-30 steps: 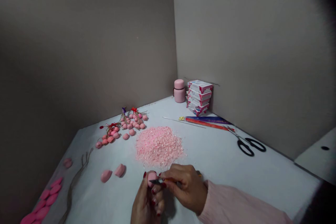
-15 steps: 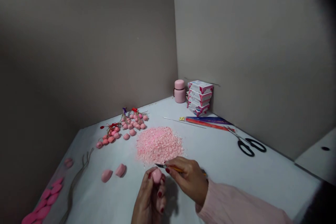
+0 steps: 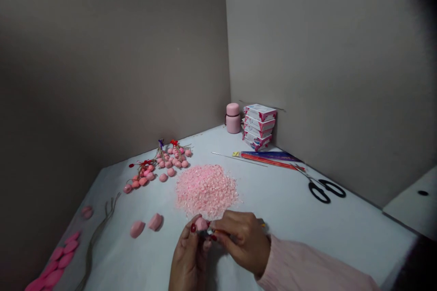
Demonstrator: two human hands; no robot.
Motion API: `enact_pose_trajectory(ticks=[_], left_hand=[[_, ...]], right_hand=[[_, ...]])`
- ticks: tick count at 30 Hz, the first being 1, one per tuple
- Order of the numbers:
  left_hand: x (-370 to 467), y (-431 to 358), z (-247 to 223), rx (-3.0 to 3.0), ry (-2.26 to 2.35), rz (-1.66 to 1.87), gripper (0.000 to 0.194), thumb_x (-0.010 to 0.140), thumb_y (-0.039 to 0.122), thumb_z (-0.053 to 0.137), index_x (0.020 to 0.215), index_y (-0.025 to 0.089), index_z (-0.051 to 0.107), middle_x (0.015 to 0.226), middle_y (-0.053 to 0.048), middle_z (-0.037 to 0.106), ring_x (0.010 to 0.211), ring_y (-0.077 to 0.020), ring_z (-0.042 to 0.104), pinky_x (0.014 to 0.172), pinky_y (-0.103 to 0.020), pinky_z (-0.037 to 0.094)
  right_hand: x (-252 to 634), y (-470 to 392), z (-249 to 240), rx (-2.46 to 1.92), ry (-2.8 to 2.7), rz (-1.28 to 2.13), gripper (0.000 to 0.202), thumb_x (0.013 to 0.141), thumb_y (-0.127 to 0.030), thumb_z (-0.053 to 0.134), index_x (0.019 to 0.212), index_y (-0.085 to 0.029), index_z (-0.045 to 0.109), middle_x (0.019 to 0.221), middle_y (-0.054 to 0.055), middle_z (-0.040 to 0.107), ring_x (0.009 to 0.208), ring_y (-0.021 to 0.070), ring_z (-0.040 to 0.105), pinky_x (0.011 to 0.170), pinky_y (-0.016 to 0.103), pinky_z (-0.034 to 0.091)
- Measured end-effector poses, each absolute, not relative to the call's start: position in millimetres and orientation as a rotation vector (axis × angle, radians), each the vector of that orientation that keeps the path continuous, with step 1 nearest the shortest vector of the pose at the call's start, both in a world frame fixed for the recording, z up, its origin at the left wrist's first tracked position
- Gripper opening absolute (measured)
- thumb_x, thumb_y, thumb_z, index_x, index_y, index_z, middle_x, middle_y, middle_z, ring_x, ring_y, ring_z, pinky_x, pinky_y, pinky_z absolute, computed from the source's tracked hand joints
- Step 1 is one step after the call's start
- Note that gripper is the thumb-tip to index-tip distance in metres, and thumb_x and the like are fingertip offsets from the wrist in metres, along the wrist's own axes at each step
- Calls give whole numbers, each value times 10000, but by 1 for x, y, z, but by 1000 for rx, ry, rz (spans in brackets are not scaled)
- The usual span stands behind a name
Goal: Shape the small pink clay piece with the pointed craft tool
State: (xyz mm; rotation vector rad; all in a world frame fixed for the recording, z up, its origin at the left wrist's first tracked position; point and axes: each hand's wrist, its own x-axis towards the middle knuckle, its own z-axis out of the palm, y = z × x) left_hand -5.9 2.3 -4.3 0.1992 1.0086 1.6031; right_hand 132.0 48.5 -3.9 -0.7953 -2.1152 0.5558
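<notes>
A small pink rounded piece is pinched in the fingers of my left hand, low in the middle of the view. My right hand grips a craft knife with an orange handle, and its blade lies against the lower side of the piece. Just beyond both hands is a heap of pink shavings. To the left of my left hand, two larger pink chunks rest on the white table.
Bunches of pink beads stand at the back left. Flat pink pieces and twine lie at the left. Scissors, coloured sticks, stacked boxes and a pink flask are on the right side.
The knife blade has come down from above the pink piece to its near lower side. My right hand has shifted slightly down, and the fingers of my left hand have closed in.
</notes>
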Motion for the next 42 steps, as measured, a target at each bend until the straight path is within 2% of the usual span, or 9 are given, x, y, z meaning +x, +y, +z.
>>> enact_pose_trajectory(ticks=[2,4,12,17,26,30,37,42], left_hand=[[-5,2,-5,240,1015,1617,293,532,247,854,787,169,734,714,-10,755,592,-97,665,551,-143,555],[-4,2,-5,291,1028,1629,328,492,294,866,766,167,737,689,-1,741,563,-83,635,555,-139,544],[-7,3,-9,388,1054,1622,301,539,312,844,784,175,735,703,3,704,564,-78,568,572,-161,510],[-3,1,-7,474,1104,1648,317,578,383,809,796,167,727,670,4,673,568,-87,548,562,-161,483],[-1,2,1,349,1062,1666,352,495,312,862,793,176,733,757,-22,739,661,-117,641,620,-176,523],[-2,2,-1,383,1058,1631,336,481,321,866,767,197,739,733,-6,744,658,-114,641,635,-172,522],[-1,0,-4,464,1112,1634,311,541,362,834,787,201,734,726,2,726,634,-103,605,621,-166,498],[1,0,2,396,1118,1661,329,497,367,852,764,212,739,707,6,722,649,-111,614,620,-174,503]], right_hand=[[132,49,-4,-820,-2141,535,256,910,-281,452,880,-208,696,637,28,628,586,161,588,547,257,375],[132,50,-4,-833,-2151,522,258,915,-284,447,888,-211,694,636,26,625,590,159,589,551,254,370],[132,49,-7,-873,-2125,542,227,898,-270,477,889,-224,699,645,19,644,604,155,605,566,242,386],[133,59,-8,-982,-2023,555,190,890,-227,510,870,-202,697,732,43,695,688,170,639,625,247,426],[129,49,-2,-820,-2011,643,204,865,-225,507,876,-221,711,713,28,710,622,152,635,579,236,447],[129,49,-2,-805,-2015,685,202,857,-214,515,887,-218,714,699,31,707,645,170,640,593,254,444],[132,57,-8,-887,-1999,649,180,863,-201,528,874,-207,708,744,39,713,676,170,648,617,254,442],[131,54,-7,-862,-1993,663,187,869,-229,522,892,-215,707,736,32,710,657,157,644,601,241,446]])
